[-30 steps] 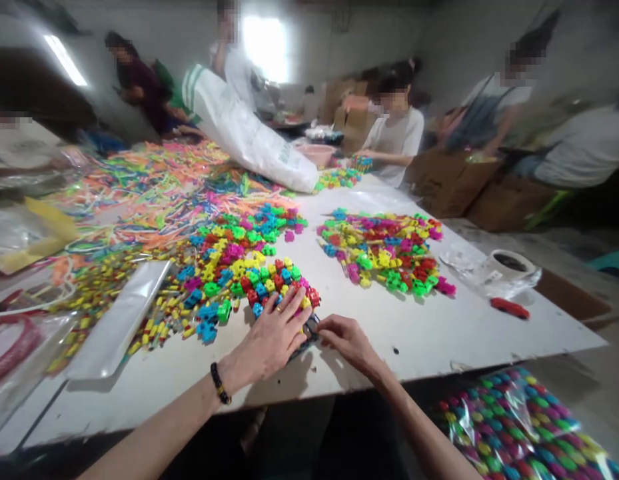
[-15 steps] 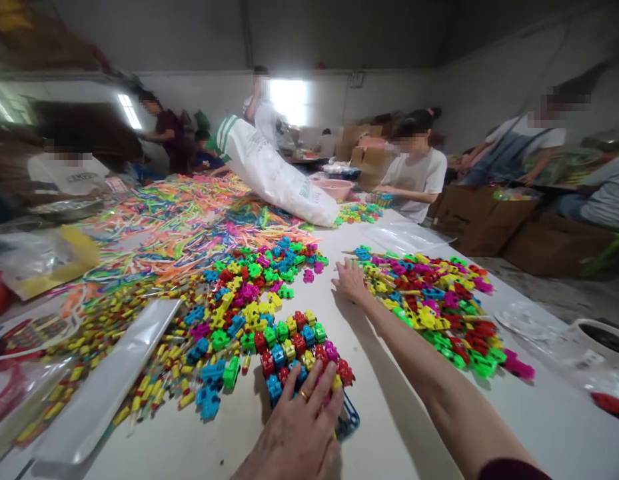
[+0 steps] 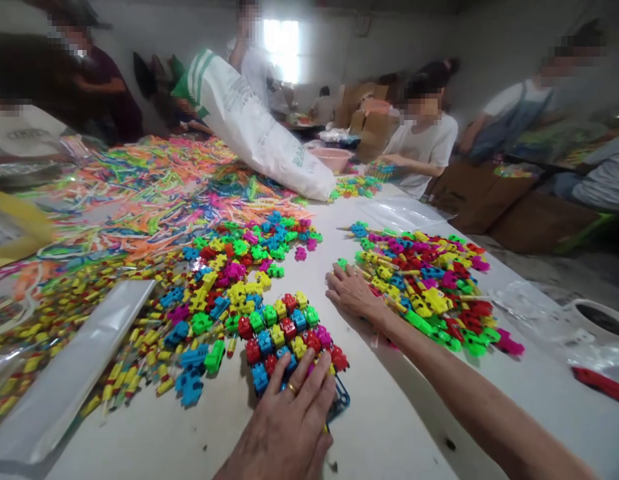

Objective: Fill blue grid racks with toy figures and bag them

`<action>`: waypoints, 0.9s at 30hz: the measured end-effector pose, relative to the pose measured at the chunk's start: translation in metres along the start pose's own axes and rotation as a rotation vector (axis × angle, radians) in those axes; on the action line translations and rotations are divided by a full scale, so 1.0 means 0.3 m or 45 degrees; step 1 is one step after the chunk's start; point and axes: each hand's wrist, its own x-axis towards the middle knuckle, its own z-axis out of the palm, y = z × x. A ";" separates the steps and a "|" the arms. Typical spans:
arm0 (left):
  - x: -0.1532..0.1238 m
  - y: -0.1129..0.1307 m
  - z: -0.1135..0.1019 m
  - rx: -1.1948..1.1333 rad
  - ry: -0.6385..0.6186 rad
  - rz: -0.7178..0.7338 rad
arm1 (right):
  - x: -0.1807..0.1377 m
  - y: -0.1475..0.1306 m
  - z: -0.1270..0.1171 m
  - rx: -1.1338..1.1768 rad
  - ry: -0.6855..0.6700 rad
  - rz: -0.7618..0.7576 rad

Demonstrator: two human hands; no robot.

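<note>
Left hand [image 3: 285,421] rests on rowed toys [image 3: 278,335], fingers slightly apart. Right hand [image 3: 353,292] borders loose pile [image 3: 433,299]; cannot tell its grip.

From my end, the red, blue, yellow and green vehicle-shaped pieces [image 3: 288,327] under the left hand [image 3: 284,430] look like hard, glossy plastic; I can't tell whether the thin dark-blue frame [image 3: 345,399] is plastic or metal. I see a shiny gold-coloured metal ring [image 3: 292,388], a smooth, faintly glossy white tabletop [image 3: 379,433], a long, slick, translucent plastic sleeve [image 3: 84,360], a crinkled white plastic sack [image 3: 259,130] and matt brown cardboard boxes [image 3: 469,193].
</note>
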 end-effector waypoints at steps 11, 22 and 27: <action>-0.008 0.013 -0.038 -0.084 -0.197 -0.046 | -0.339 -0.043 -0.042 0.242 0.056 -0.272; 0.009 0.011 -0.053 -0.200 -0.292 -0.044 | -0.701 0.098 -0.182 0.674 0.509 0.323; 0.013 0.030 -0.065 -0.181 -0.283 -0.048 | -0.649 -0.047 -0.163 0.435 0.307 0.237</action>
